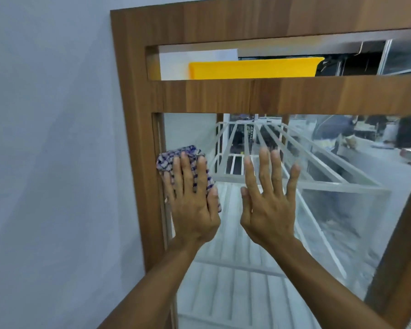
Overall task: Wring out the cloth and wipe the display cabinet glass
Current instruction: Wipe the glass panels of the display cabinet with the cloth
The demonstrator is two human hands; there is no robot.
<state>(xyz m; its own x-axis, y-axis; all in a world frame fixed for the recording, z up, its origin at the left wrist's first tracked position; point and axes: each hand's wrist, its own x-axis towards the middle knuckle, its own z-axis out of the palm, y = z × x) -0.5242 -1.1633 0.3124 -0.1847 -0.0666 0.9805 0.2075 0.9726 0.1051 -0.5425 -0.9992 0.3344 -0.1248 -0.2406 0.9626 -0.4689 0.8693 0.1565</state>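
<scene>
A blue-and-white checked cloth (176, 155) is pressed flat against the display cabinet glass (318, 222) near the pane's upper left corner, under my left hand (191, 198). That hand lies spread over the cloth with the palm on it. My right hand (268, 198) is beside it, fingers apart and flat against the glass, holding nothing. The glass sits in a brown wooden frame (138, 138). White slatted shelves (282, 157) show through the pane.
A grey wall (48, 162) runs along the left of the cabinet. Above the pane, a slot in the wooden frame shows a yellow panel (252, 68). Reflections of a street show in the right part of the glass.
</scene>
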